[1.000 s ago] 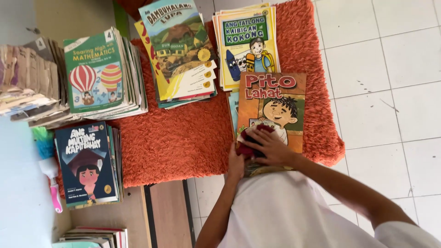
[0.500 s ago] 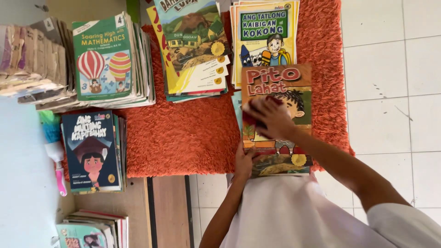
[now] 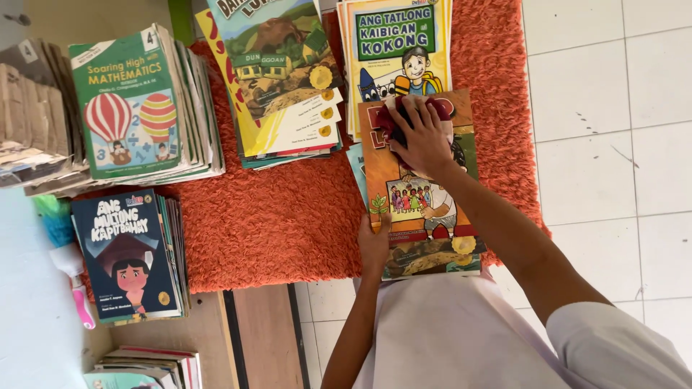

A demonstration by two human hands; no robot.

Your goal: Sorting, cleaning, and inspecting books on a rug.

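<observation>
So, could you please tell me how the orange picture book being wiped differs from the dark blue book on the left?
The orange picture book is held at its lower edge by the left hand, while the right hand presses a dark red cloth on its cover; the dark blue book lies untouched. The orange one rests over the rug edge, the blue tops its own stack. Both are illustrated children's softcovers.

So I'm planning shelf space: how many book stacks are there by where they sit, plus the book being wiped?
Stacks on the orange rug: 4
Stacks on the floor at lower left: 1
Book held by the left hand, right hand pressing a red cloth: 1
Total: 6
</observation>
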